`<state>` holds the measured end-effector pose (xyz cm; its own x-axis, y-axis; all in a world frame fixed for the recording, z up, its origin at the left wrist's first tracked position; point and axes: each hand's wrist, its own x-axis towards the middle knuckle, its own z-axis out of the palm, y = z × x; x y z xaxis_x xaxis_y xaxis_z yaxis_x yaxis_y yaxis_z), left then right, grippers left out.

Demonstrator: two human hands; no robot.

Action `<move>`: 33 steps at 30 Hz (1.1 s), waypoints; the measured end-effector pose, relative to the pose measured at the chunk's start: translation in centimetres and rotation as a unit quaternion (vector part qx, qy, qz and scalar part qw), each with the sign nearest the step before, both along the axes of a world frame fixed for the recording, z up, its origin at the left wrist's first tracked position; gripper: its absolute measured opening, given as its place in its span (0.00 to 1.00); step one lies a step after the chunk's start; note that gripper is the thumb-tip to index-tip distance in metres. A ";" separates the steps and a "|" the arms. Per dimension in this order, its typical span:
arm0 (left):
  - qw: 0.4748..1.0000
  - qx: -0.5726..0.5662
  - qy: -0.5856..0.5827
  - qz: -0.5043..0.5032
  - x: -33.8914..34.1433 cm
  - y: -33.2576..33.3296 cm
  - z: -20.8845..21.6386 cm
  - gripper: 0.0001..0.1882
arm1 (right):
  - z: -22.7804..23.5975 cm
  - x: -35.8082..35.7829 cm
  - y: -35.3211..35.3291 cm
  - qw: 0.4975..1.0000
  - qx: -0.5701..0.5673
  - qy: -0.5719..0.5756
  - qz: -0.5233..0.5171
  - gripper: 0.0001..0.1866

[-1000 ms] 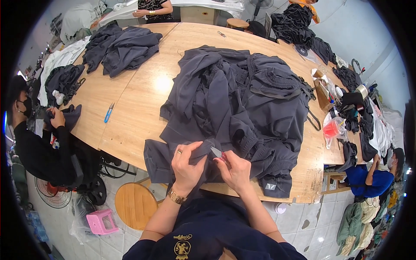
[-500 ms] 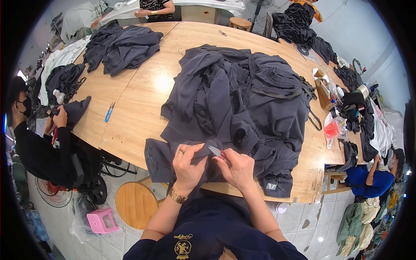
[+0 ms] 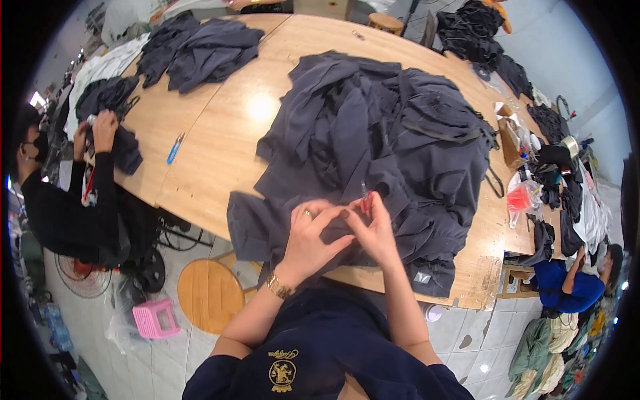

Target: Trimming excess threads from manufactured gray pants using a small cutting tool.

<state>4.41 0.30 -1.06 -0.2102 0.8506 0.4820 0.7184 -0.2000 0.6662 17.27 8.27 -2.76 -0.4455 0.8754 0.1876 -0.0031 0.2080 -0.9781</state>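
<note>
Red snips have turned, gripped by the right hand; beside it the left hand curls, hold unclear; dark garments beneath.

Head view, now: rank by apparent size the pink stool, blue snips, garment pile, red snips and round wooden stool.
1. Garment pile
2. Round wooden stool
3. Pink stool
4. Blue snips
Unranked: red snips, partly covered by the right hand.

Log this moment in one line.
right hand: holds red-handled tool | left hand: fingertips near right's, grip unclear | dark garments: piled on table
</note>
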 end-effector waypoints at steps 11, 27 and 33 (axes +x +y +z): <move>0.917 -0.243 -0.137 0.284 -10.6 -6.5 -5.4 0.18 | -4.2 4.1 0.7 0.985 -0.014 -0.059 -0.159 0.13; 0.842 -0.033 -0.528 0.103 -9.4 -1.7 -2.9 0.10 | -4.0 3.8 -0.2 0.974 0.007 -0.044 -0.223 0.08; 0.871 0.083 -0.444 0.191 -11.4 -0.8 -3.3 0.12 | -6.0 3.0 0.2 0.962 0.041 -0.077 -0.259 0.08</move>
